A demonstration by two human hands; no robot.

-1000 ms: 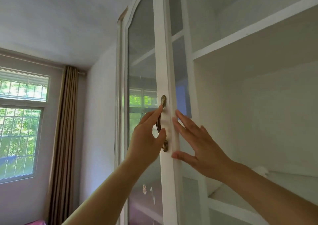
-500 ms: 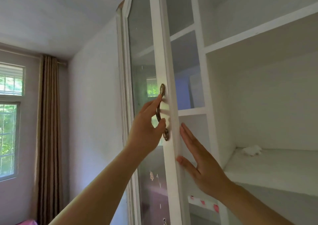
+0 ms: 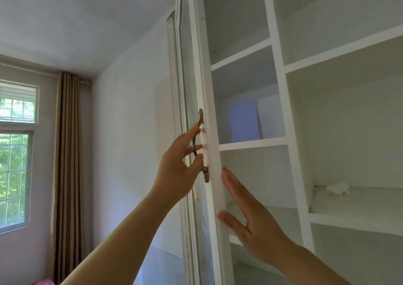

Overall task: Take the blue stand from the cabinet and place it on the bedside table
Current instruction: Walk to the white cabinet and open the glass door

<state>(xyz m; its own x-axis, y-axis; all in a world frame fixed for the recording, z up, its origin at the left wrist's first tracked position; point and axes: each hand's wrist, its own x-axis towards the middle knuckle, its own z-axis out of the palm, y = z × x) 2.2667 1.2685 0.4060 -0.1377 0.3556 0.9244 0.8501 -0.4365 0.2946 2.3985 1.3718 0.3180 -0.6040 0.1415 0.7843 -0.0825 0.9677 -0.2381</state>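
A pale blue stand (image 3: 244,121) stands upright on a shelf in the narrow left column of the white cabinet (image 3: 281,101), at about head height. The glass cabinet door (image 3: 206,88) is swung open, edge-on to me. My left hand (image 3: 178,167) grips the door's bronze handle (image 3: 201,145). Just below and to the right, my right hand (image 3: 248,221) is flat with its fingers spread, touching the door's inner edge. Both hands are below and left of the blue stand, apart from it.
A crumpled white cloth (image 3: 338,188) lies on the wide shelf to the right. A white divider post (image 3: 290,154) separates the two cabinet columns. To the left are a bare wall, a brown curtain (image 3: 67,175) and a barred window (image 3: 13,175).
The door has swung further open to the left with my left hand on its handle, uncovering the blue stand on its shelf. My right hand has slid lower along the door's edge.
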